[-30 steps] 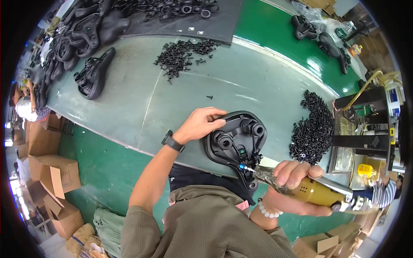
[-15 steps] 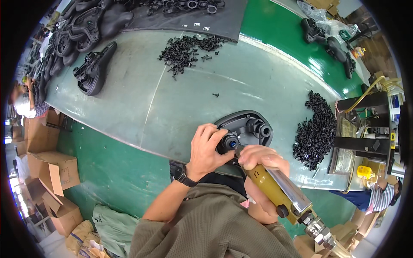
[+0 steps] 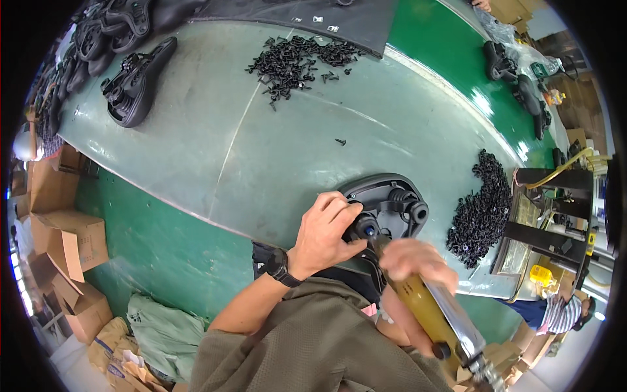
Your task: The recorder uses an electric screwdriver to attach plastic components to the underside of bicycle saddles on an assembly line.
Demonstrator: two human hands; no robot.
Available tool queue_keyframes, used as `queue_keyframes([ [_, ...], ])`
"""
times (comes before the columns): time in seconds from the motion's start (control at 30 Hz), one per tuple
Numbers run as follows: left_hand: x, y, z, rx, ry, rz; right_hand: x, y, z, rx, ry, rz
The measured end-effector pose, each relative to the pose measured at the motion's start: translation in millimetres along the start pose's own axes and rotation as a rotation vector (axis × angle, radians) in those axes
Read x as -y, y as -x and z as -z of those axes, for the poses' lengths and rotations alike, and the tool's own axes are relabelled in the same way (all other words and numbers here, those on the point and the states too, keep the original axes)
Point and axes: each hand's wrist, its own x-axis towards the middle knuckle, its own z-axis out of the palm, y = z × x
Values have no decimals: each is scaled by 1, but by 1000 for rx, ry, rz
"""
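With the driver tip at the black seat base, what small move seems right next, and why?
Probably press the yellow power driver straight down: its tip meets a round boss on the seat base, the left hand steadies that base, and the right hand grips the driver.

**Head camera: a single view from above**

One wide fisheye view, worn on the person's head, looks steeply down over the chest onto the green workbench. The left hand and right hand sit close, low of centre. Bench edges bow toward the dark rim; cardboard boxes on the floor fringe the left. No second view shares the scene.
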Motion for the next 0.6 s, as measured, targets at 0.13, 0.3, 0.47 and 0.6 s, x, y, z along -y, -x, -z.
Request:
queue_keyframes([
  [0.13, 5, 0, -3, -36, 32, -2, -1, -3, -2, -1, 41, -24],
  [0.3, 4, -1, -5, -50, 65, 0, 0, -3, 1, -2, 53, -56],
  [0.47, 4, -3, 0, -61, 73, -11, -14, 1, -4, 14, 44, -60],
  [0.6, 7, 0, -2, -40, 99, -7, -18, 5, -1, 56, 77, -26],
])
